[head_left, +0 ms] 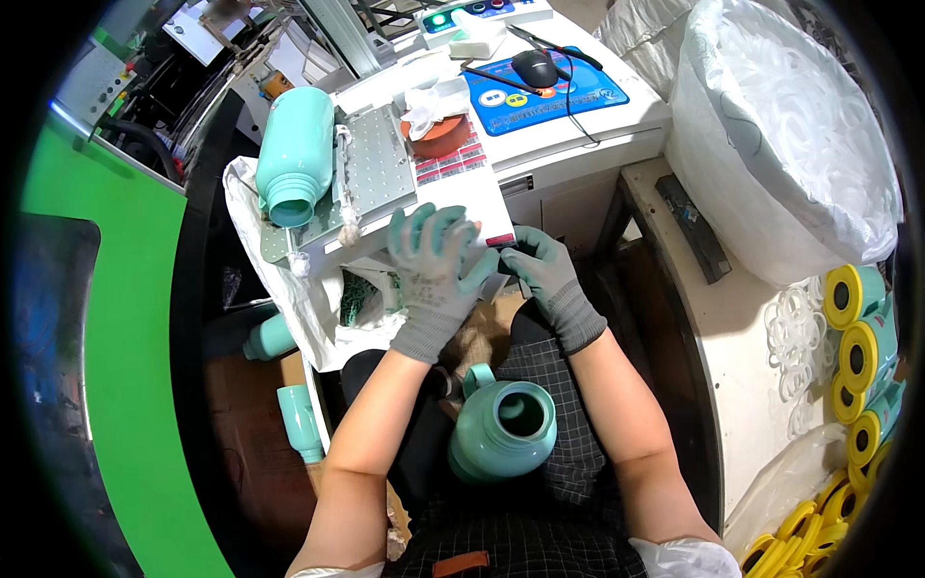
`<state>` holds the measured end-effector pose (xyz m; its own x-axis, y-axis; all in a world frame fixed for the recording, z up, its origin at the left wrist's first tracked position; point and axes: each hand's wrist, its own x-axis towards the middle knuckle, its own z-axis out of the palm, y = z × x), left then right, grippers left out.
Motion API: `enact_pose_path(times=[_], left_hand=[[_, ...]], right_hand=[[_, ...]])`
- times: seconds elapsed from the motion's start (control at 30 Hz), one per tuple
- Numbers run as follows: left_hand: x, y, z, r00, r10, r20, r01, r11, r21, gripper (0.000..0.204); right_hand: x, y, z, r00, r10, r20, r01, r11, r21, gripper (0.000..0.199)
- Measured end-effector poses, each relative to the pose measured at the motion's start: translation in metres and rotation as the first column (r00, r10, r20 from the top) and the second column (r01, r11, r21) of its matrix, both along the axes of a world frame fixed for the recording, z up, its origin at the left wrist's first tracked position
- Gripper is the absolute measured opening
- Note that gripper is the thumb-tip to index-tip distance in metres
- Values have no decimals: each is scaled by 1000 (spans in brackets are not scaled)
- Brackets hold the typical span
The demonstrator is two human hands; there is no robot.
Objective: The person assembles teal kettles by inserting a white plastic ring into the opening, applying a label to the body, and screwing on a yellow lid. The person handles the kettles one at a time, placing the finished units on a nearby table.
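Observation:
My left hand (429,265), in a grey glove with green fingertips, is open with fingers spread over the near edge of a white label sheet (464,204). My gloved right hand (551,275) pinches at that sheet's near right corner, thumb and forefinger together beside a small dark red label (500,240). Whether the label has lifted off, I cannot tell. A mint-green bottle (501,448) with a side handle stands open-mouthed between my thighs. Another mint-green bottle (297,144) lies on the perforated metal plate (376,169), its mouth toward me.
On the table are a roll of orange-brown tape (441,137), a black mouse (535,67) and a blue mat (501,114). To the right stand a bag of white rings (771,144), loose rings (798,337) and yellow-rimmed parts (858,356). More green bottles (301,424) lie lower left.

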<state>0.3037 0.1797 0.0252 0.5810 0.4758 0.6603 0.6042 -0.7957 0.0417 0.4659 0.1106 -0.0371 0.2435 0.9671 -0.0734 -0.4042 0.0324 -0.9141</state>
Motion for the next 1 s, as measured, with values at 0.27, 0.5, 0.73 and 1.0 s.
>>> enact_pose_path(times=[0.27,0.5,0.73,1.0], left_hand=[[10,1,-21,992,-51,112,49,999,20,20],[13,1,-18,992,-26,123,24,1000,12,20],[3,-20,-8,989,-94,117,102,993,-61,18],[-71,-158,-12,721,443,533,449,288,-846,10]], right_hand=[[-3,-3,3,968,-13,249,28,998,-57,31],[-6,3,-15,947,-58,315,51,998,29,34],[-2,-6,-15,952,-132,277,110,990,94,50],[30,-189,63,989,148,20,-132,928,-348,37]])
